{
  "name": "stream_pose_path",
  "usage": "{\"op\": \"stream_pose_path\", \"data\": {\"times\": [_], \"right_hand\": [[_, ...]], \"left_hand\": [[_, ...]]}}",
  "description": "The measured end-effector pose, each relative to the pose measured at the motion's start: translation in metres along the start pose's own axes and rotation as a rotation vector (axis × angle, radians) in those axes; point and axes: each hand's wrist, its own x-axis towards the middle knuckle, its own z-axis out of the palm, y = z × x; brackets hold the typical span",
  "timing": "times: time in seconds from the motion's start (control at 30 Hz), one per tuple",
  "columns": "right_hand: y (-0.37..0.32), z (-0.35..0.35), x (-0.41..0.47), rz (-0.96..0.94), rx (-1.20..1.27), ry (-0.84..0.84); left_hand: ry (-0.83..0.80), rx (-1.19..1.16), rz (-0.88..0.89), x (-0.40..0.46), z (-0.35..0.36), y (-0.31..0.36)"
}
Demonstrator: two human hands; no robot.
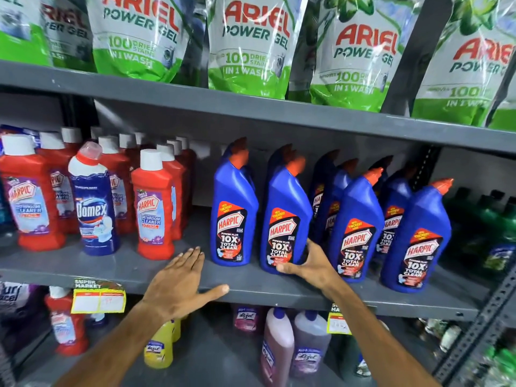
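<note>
**Me:** Nearest me, my left hand [178, 283] lies flat at the front edge of the shelf [265, 292], fingers straight and spread, holding nothing.

**You:** And the other?

**Me:** My right hand [310, 263] wraps the base of a blue Harpic bottle [284, 216], thumb across the front, fingers curled behind.

**You:** Where does it stand?

**Me:** Upright at the shelf's front, just beside the leftmost blue bottle [233, 208].

**You:** How far along?

**Me:** Partly, I'd judge. These two face forward, while the front bottles further right [356, 230] sit staggered and want lining up.
</note>
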Motion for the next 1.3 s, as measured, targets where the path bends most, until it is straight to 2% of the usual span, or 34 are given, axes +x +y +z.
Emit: {"op": "stream_pose_path", "data": {"times": [1.03,1.3], "right_hand": [[0.002,0.002,0.005,0.003,0.05,-0.031],[-0.002,0.007,-0.017,-0.024,-0.095,0.121]], "left_hand": [[-0.057,-0.024,-0.006,-0.006,-0.015,0.008],[-0.017,-0.047,-0.033,-0.011,-0.012,0.009]]}}
